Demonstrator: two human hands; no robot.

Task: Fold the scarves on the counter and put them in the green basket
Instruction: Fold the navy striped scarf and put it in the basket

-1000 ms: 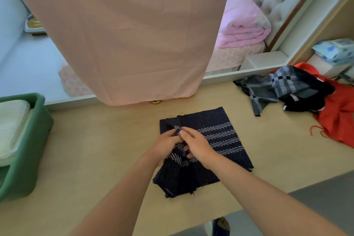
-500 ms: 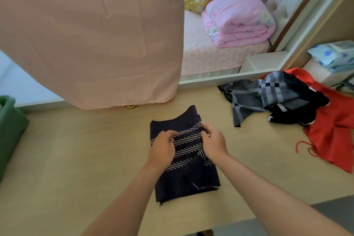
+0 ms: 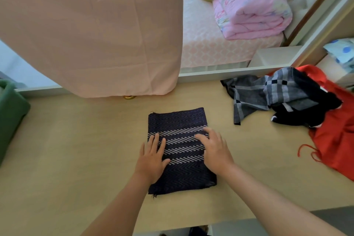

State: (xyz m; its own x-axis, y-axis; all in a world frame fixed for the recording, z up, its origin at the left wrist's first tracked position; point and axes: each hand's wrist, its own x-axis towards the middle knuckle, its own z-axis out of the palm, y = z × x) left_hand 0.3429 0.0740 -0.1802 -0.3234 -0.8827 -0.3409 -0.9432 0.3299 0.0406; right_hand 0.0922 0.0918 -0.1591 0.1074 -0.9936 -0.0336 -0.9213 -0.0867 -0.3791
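Head camera is showing the green basket sitting far left; left hand, flat-fingered and gripping nothing, is pressing the folded navy scarf on the counter, right hand doing likewise. Carried that far loosely, the layers are risking sliding open.

Navy scarf folded flat on wooden counter | left hand and right hand press it, fingers straight | green basket far left | grey plaid scarf and red scarf heaped right
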